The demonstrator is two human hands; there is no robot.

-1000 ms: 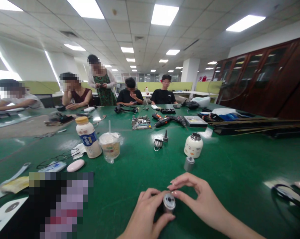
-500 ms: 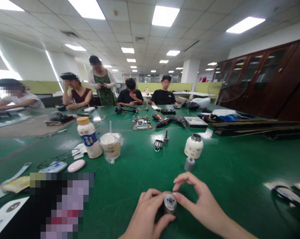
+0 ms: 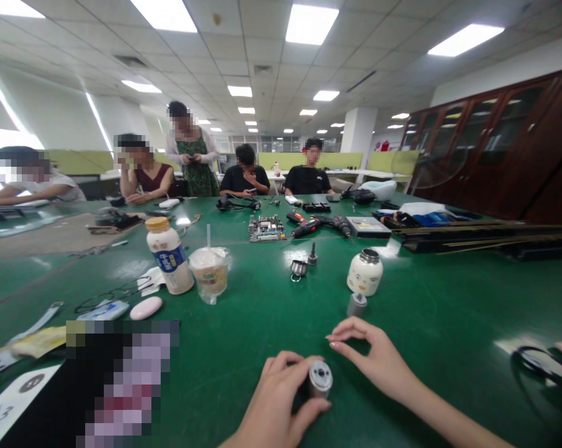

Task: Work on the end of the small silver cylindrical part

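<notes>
A silvery metal cylinder [image 3: 320,378] with a small hole in its top face stands upright on the green table [image 3: 253,323]. Around its left side curl the fingers and thumb of my left hand [image 3: 285,398]. My right hand [image 3: 378,358] hovers just to the right of the cylinder, apart from it, thumb and forefinger nearly meeting; anything between them is too small to make out. Another grey cylinder [image 3: 357,305] stands beyond my right hand, in front of a cream jar [image 3: 365,274] with drawn faces. Farther off are a small steel bowl-like part [image 3: 298,269] and a dark stepped part [image 3: 313,255].
Left of centre stand a bottle [image 3: 170,258] and a lidded cup [image 3: 209,274] with a straw. A circuit board [image 3: 266,229] and power drills [image 3: 321,225] lie farther back. Long thin rods [image 3: 490,233] are at the right. Several people sit or stand beyond the table.
My right hand has drawn back to the right, away from the cylinder's top, whose face now shows more fully. My left hand stays around the cylinder.
</notes>
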